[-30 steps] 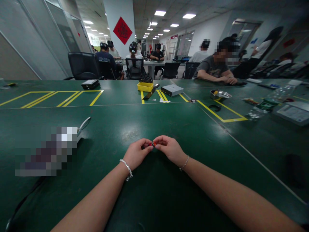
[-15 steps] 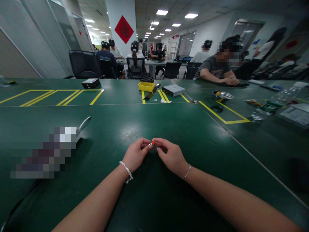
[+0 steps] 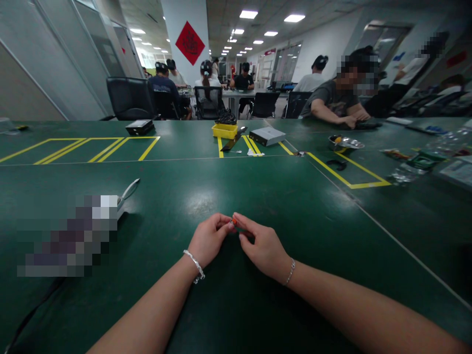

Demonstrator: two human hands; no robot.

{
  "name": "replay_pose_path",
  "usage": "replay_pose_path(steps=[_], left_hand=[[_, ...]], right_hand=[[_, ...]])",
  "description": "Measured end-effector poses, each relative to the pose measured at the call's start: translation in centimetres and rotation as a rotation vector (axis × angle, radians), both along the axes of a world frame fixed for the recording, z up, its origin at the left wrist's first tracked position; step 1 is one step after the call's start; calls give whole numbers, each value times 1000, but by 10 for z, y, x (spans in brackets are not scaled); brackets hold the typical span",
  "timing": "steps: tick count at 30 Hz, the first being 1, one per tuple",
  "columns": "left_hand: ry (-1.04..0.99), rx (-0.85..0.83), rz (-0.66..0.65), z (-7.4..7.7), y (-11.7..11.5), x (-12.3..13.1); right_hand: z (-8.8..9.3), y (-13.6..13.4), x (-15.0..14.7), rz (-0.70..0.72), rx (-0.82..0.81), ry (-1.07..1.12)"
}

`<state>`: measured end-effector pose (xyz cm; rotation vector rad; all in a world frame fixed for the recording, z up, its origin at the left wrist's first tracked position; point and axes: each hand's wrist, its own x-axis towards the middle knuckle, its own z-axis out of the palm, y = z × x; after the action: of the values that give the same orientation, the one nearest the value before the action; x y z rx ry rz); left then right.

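A tiny orange and silvery piece (image 3: 234,222), too small to name, is at the fingertips over the green table. My left hand (image 3: 208,239) pinches it between thumb and fingers. From the other side my right hand (image 3: 263,246) reaches in, its forefinger at the orange part. The right thumb stands away from the fingers, leaving a gap. Part of the small piece is hidden behind the fingertips.
On the green table (image 3: 177,187), a blurred-out device (image 3: 70,238) with a cable lies left. Farther back are a yellow tray (image 3: 224,131), a grey box (image 3: 267,136), a black box (image 3: 140,127) and a foil bowl (image 3: 344,142). A person (image 3: 334,101) sits across on the right.
The view has shifted slightly. Both hands stay together around the small piece, with only slight finger movement. The person across has moved their hands a little.
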<state>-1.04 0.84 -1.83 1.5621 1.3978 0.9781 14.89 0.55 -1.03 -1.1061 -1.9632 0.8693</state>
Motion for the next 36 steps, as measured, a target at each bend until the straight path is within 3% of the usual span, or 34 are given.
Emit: replay_pose_path(steps=[21,36], left_hand=[[-114,-72,101,10,0,6],[-24,-52,110,7,-1,4]], right_hand=[[-5,-5,-5,76,-142,101],[-6,-4,-2,83,-161,69]])
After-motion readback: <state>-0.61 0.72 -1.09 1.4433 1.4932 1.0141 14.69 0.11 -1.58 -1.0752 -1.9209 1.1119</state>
